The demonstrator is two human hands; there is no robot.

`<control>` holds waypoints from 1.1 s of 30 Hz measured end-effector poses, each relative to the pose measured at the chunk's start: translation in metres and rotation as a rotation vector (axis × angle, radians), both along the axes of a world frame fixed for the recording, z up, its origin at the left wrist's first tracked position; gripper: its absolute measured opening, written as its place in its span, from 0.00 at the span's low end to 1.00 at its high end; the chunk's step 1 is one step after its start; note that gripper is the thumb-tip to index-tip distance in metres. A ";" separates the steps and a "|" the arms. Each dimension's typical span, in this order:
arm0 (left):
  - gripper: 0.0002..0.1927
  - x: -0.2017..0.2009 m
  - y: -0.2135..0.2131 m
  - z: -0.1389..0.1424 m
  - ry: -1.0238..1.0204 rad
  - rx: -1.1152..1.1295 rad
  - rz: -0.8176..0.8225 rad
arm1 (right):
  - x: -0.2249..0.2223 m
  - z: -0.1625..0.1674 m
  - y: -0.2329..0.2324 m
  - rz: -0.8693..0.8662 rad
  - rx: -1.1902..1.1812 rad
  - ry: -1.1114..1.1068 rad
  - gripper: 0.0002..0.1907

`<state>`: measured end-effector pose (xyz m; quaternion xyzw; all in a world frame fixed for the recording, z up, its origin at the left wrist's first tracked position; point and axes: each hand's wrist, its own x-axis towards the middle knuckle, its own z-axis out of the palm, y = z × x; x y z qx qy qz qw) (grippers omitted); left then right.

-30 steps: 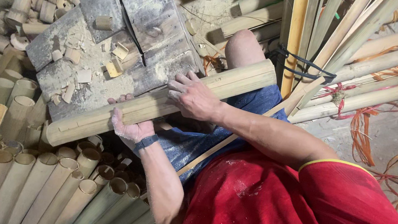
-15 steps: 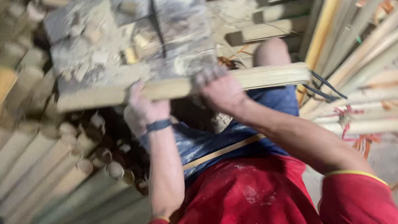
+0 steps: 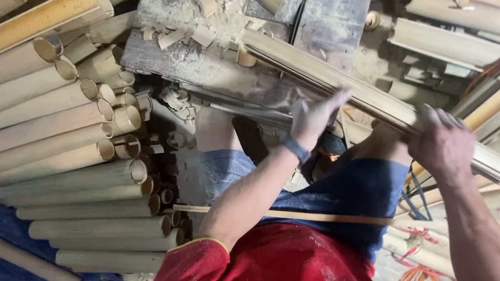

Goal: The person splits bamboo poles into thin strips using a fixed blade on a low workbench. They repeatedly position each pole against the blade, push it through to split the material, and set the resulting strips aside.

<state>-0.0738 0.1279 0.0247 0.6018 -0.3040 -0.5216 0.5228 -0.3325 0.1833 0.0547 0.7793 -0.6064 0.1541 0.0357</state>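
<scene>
Both hands meet on one bundle of split bamboo strips [image 3: 387, 110] in the head view; I see my left hand [image 3: 315, 113] pressed on its near side with fingers up against the strips, and my right hand [image 3: 446, 145] clenched over the top further along; the bundle slants from the grey wooden block [image 3: 208, 65], where its end rests among offcuts, down to the right above my knees; stacked bamboo tubes [image 3: 60, 136] lie well left.
</scene>
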 end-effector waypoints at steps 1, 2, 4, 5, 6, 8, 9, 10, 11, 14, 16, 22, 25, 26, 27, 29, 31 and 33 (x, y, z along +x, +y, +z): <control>0.63 0.004 0.010 0.001 -0.280 -0.236 0.067 | -0.010 0.000 -0.002 -0.006 -0.003 0.004 0.21; 0.62 0.007 0.013 0.000 -0.562 -0.470 0.132 | -0.020 -0.001 -0.005 -0.015 -0.007 0.007 0.23; 0.48 0.012 0.008 -0.007 -0.870 -0.751 -0.134 | -0.035 -0.007 -0.012 -0.023 -0.003 0.077 0.16; 0.42 0.015 -0.001 -0.014 -1.020 -0.888 -0.276 | -0.039 -0.011 -0.017 -0.029 0.000 0.111 0.13; 0.41 0.014 -0.009 -0.020 -1.152 -0.882 -0.376 | -0.043 -0.015 -0.021 -0.015 -0.004 0.115 0.12; 0.39 0.012 -0.036 -0.033 -1.411 -0.864 -0.572 | -0.049 -0.021 -0.032 0.015 -0.020 0.129 0.11; 0.35 0.010 -0.048 -0.039 -1.346 -0.859 -0.597 | -0.051 -0.022 -0.037 0.015 -0.005 0.165 0.15; 0.30 0.008 -0.058 -0.045 -1.282 -0.849 -0.623 | -0.052 -0.025 -0.042 0.018 0.014 0.198 0.19; 0.27 0.006 -0.066 -0.050 -1.218 -0.839 -0.650 | -0.052 -0.027 -0.046 0.020 0.033 0.230 0.23; 0.20 0.005 -0.080 -0.059 -1.063 -0.803 -0.584 | -0.051 -0.034 -0.060 0.007 0.046 0.220 0.24; 0.19 0.003 -0.087 -0.062 -1.085 -0.826 -0.529 | -0.049 -0.039 -0.067 0.002 0.060 0.209 0.23; 0.19 0.002 -0.102 -0.062 -1.075 -0.806 -0.523 | -0.046 -0.048 -0.084 -0.013 0.042 0.227 0.20; 0.21 0.002 -0.107 -0.060 -1.087 -0.817 -0.497 | -0.046 -0.048 -0.089 -0.007 0.030 0.234 0.17; 0.21 0.002 -0.108 -0.060 -1.087 -0.817 -0.490 | -0.046 -0.047 -0.091 -0.001 0.021 0.238 0.16; 0.21 0.002 -0.110 -0.060 -1.090 -0.814 -0.503 | -0.046 -0.047 -0.093 -0.004 0.025 0.232 0.16; 0.22 0.002 -0.115 -0.060 -1.101 -0.807 -0.524 | -0.046 -0.045 -0.096 -0.002 0.032 0.218 0.16; 0.21 0.001 -0.120 -0.061 -1.098 -0.803 -0.539 | -0.045 -0.043 -0.100 -0.003 0.026 0.248 0.18; 0.21 0.000 -0.123 -0.063 -1.095 -0.806 -0.528 | -0.044 -0.041 -0.103 -0.002 0.022 0.257 0.19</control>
